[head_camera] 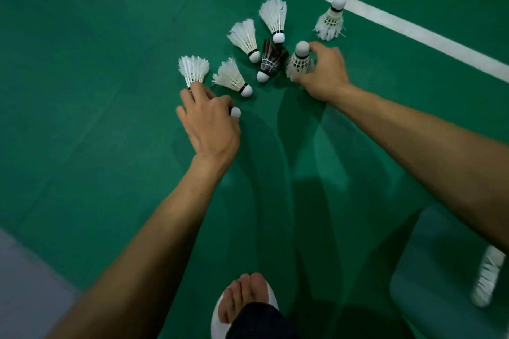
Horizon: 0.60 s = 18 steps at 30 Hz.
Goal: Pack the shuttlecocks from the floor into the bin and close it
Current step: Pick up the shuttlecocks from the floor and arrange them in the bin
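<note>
Badminton court: green floor (110, 36) w/ white line (385, 15)

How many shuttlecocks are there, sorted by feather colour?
White-feathered shuttlecocks: 7 (one in the right hand grip, one blurred in the bin)
Black-feathered shuttlecock: 1
Hidden-feather shuttlecock in the left hand grip, only its cork showing: 1
Total: 9

Both arms stretch forward and down, left hand (210, 125) and right hand (326, 76) with fingers (196, 93) curled, gripping.
</note>
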Motion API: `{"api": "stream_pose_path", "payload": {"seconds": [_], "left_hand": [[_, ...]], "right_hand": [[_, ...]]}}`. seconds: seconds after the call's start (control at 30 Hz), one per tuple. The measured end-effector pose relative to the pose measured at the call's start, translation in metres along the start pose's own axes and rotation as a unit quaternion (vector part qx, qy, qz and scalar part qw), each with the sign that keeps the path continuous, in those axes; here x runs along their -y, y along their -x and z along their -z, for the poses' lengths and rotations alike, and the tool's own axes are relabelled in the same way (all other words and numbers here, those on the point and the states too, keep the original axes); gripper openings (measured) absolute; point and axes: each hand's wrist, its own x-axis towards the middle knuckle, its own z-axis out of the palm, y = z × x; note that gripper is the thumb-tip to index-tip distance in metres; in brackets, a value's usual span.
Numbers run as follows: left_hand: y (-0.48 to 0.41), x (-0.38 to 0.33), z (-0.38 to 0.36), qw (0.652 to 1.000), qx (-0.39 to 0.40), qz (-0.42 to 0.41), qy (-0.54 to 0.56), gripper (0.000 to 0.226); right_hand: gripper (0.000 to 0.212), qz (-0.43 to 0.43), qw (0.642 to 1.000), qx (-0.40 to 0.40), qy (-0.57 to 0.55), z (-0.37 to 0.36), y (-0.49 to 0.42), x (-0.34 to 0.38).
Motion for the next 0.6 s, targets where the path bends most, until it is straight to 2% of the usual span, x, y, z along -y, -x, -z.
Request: {"api": "stream_pose_path", "payload": {"seconds": [0.1,0.17,0.27,0.37,0.43,0.6], "left_hand": [[0.013,-0.004,0.014,0.998,-0.028,-0.013,0.059,0.027],[0.013,-0.008,0.022,0.993,-0.027,-0.085,0.083,0.028],[-0.009,-0.016,0.026,0.98,0.059,-0.184,0.045,0.026],[-0.044,-0.027,0.017,0.971,0.179,-0.156,0.039,0.024],[-0.062,-0.03,0.008,0.967,0.216,-0.128,0.052,0.023],[-0.059,-0.035,-0.001,0.969,0.172,-0.115,0.138,0.03]], "right_hand": [[0.051,0.029,0.999,-0.003,0.016,-0.001,-0.006,-0.004],[0.044,0.024,1.0,-0.015,-0.001,0.003,-0.009,-0.008],[0.044,-0.015,0.999,-0.034,-0.021,0.011,-0.005,-0.009],[0.047,-0.043,0.997,-0.052,-0.039,0.019,0.004,-0.011],[0.046,-0.048,0.997,-0.049,-0.042,0.025,0.011,-0.013],[0.044,-0.039,0.999,-0.004,0.012,0.052,0.032,-0.01]]}}
